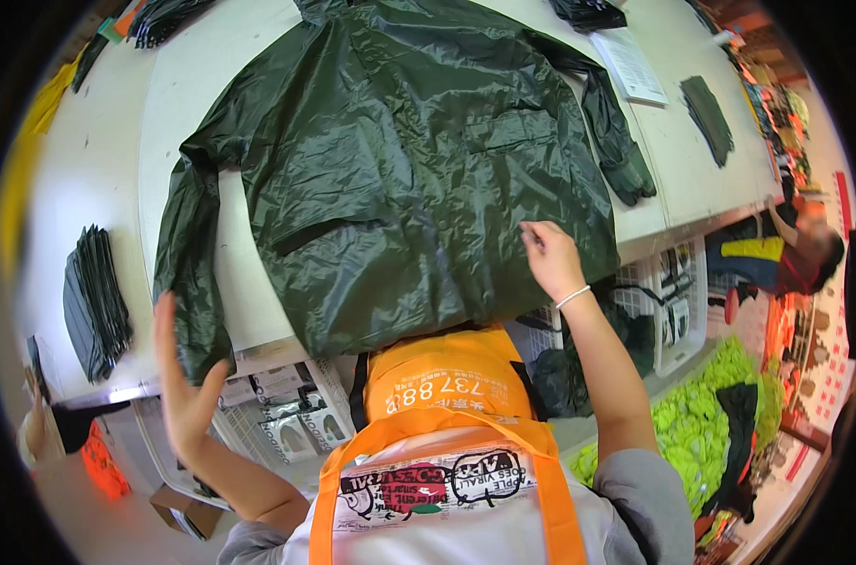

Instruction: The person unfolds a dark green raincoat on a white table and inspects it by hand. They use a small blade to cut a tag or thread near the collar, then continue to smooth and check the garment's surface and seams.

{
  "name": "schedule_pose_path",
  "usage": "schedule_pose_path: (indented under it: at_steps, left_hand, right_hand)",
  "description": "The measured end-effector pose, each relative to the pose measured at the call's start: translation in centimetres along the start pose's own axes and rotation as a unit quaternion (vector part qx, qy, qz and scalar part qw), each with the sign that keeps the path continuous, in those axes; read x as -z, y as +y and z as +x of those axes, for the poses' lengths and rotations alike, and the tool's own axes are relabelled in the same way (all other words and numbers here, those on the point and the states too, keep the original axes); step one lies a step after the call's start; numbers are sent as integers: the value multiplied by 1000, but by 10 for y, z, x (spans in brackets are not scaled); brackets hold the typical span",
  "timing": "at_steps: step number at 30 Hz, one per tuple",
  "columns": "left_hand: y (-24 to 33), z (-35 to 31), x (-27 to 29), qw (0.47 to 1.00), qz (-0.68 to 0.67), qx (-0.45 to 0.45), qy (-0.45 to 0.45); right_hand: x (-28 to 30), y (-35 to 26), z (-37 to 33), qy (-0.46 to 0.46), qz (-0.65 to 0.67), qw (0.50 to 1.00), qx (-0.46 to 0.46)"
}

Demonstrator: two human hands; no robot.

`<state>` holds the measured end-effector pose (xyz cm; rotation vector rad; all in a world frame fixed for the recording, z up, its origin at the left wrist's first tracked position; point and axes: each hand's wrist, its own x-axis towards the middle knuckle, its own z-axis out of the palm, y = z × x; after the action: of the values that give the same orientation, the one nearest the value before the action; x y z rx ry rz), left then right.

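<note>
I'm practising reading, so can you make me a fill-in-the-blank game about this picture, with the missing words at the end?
1. The big shiny jacket spread on the white table is dark ____.
2. The apron straps are ____.
3. The camera wearer's ____ hand has a white wristband at its wrist.
4. The cardboard box is near the picture's lower-____ corner.

Missing words: green; orange; right; left.

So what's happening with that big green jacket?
A person in an orange apron has a dark green jacket spread out on a white table. Their left hand is open beside the end of a sleeve. The right hand is over the jacket's lower part; I can't tell if it's gripping anything.
</note>
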<state>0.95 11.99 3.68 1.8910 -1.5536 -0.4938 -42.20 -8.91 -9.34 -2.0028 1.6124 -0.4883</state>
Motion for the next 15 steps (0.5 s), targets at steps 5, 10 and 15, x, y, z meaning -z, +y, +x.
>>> schedule_pose_path:
  at_steps: [5, 10, 15]
  left_hand:
    - [79, 61, -233, 996, 67, 45, -28]
    - [125, 59, -407, 978, 193, 50, -66]
    - [123, 60, -394, 976, 190, 41, -96]
  right_hand:
    - [17, 86, 42, -6, -108, 993, 37]
    - [24, 118, 32, -139, -138, 980, 22]
    - [39, 152, 32, -157, -86, 976, 122]
